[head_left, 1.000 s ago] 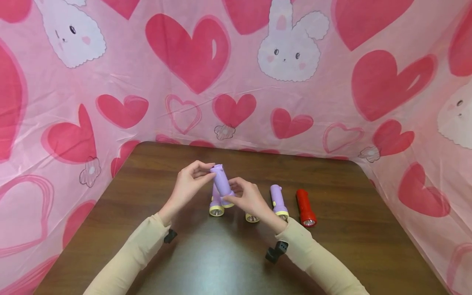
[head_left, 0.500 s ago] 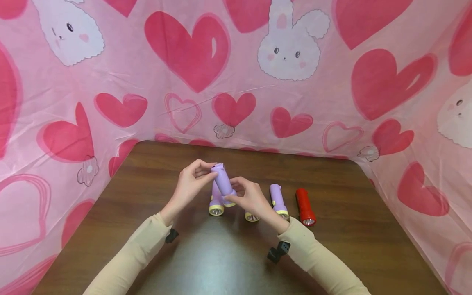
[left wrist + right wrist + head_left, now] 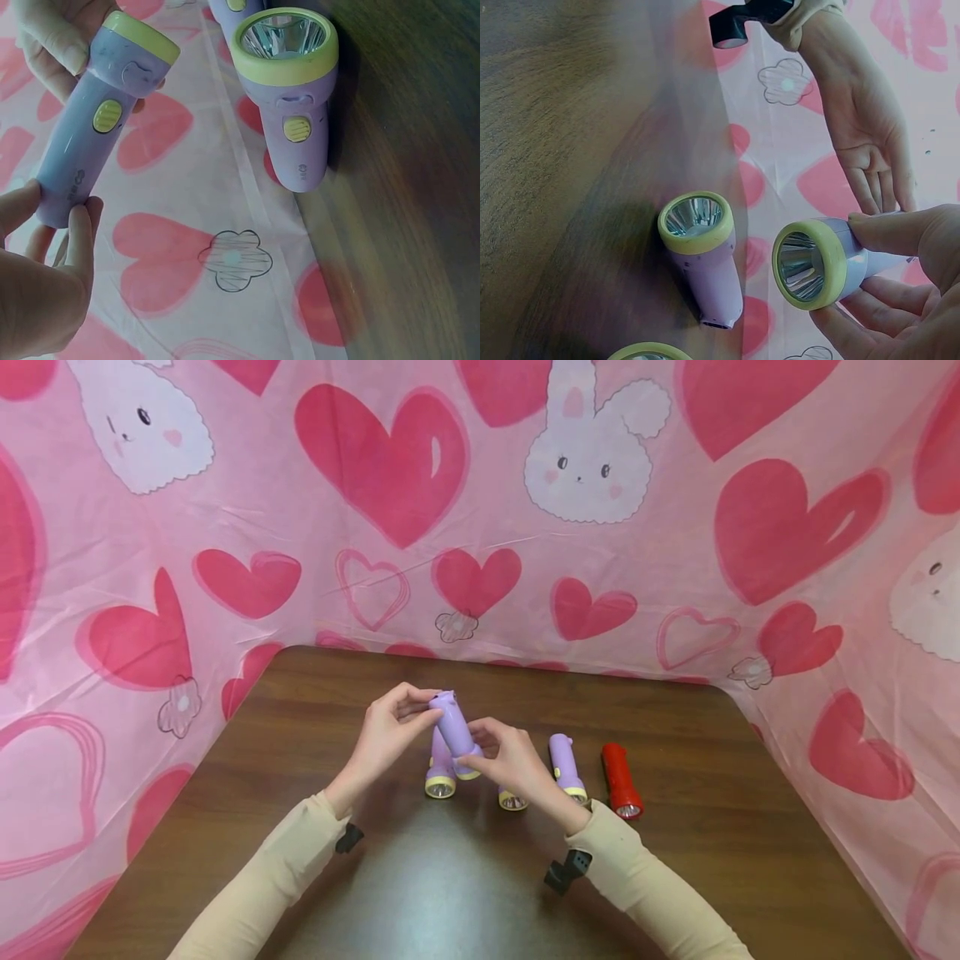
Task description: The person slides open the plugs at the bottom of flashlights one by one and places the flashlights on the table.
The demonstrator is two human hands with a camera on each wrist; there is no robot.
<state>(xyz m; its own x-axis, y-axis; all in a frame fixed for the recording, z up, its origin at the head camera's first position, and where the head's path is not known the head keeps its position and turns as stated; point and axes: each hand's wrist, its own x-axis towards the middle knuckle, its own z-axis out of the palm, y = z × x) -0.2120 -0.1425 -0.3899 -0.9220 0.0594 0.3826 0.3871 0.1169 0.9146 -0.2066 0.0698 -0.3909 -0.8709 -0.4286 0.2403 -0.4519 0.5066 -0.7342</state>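
Left grip (image 3: 386, 727) pinching tail end of the held flashlight (image 3: 453, 727), right grip (image 3: 512, 762) pinching its head. I've got it tilted, off the surface (image 3: 337, 697), near a second lilac flashlight (image 3: 440, 770). Risk: either pinch slackens, smooth barrel likely slips, knocks its neighbour rolling.

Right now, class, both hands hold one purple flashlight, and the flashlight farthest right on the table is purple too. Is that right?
No: the one farthest right on the table is a red flashlight, as the head view shows. The left hand and right hand do hold one purple flashlight.
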